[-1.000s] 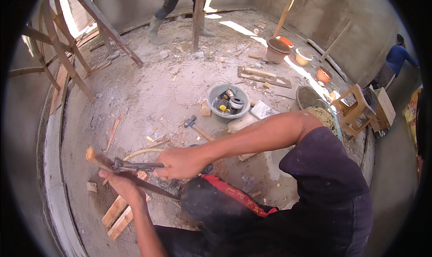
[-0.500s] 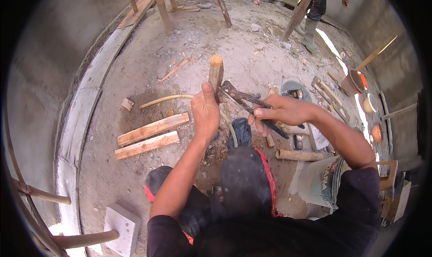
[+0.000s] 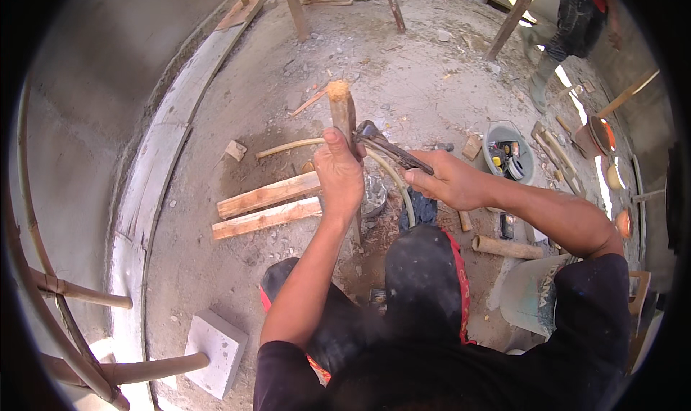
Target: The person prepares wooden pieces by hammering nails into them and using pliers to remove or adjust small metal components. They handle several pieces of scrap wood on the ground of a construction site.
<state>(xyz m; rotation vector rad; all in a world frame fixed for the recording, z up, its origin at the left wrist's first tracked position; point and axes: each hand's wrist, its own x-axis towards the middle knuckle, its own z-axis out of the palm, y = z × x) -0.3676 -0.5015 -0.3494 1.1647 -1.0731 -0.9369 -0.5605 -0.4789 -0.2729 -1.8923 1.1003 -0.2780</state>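
My left hand (image 3: 340, 170) is wrapped round a weathered wooden stake (image 3: 341, 114), held upright with its pale, frayed end on top. My thumb lies up along the stake, and its lower part is mostly hidden behind the hand. From the right, my right hand (image 3: 450, 179) is closed round the handles of dark metal pincers (image 3: 392, 150). The pincers' jaws are at the stake's right side, just above my left fingers; what they grip there is too small to make out.
Two sawn wood pieces (image 3: 266, 218) and a curved pale hose (image 3: 392, 172) lie on the dirt floor. To the right are a grey tub (image 3: 509, 152) of tools, a bamboo piece (image 3: 507, 248) and a large bucket (image 3: 529, 296). A person's boot (image 3: 541, 83) stands far right; a concrete block (image 3: 216, 353) sits near left.
The pincers' handles, spread apart before, are now squeezed together in my right hand. My view has shifted, so the floor things appear farther right. The other person's legs have moved.
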